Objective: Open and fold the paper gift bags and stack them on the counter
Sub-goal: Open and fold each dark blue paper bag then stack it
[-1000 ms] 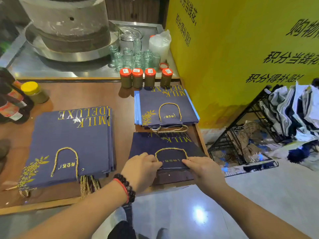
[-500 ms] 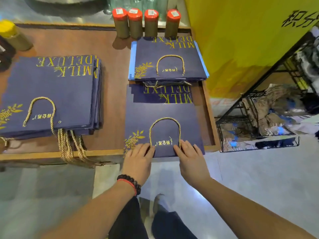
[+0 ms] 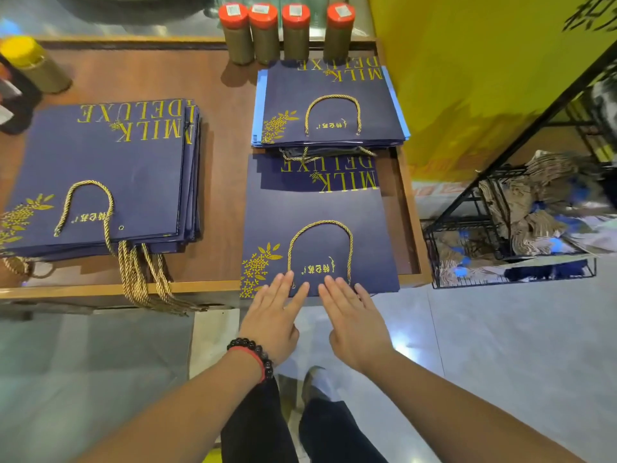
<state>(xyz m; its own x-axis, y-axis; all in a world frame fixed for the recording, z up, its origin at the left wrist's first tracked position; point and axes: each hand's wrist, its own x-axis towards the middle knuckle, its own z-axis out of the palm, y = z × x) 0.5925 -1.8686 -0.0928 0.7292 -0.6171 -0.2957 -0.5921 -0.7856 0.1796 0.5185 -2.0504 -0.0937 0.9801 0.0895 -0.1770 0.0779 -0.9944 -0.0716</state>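
Bag (image 3: 317, 212): lay flat at the counter (image 3: 220, 182) front edge, just before the right stack (image 3: 329, 105).
Left hand (image 3: 272, 315): fingers straight, spread, tips on the bag's near edge.
Right hand (image 3: 354, 319): likewise flat, tips on the same edge.
Left stack (image 3: 100, 175): well apart.

Both arms reach forward; left hand (image 3: 272, 320) and right hand (image 3: 354, 324) lie flat, fingers straight.

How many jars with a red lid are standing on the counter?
4. They stand in one row at the counter's far edge, behind the far bag stack: first, second, third, fourth. None looks hidden, though the frame cuts off above them.
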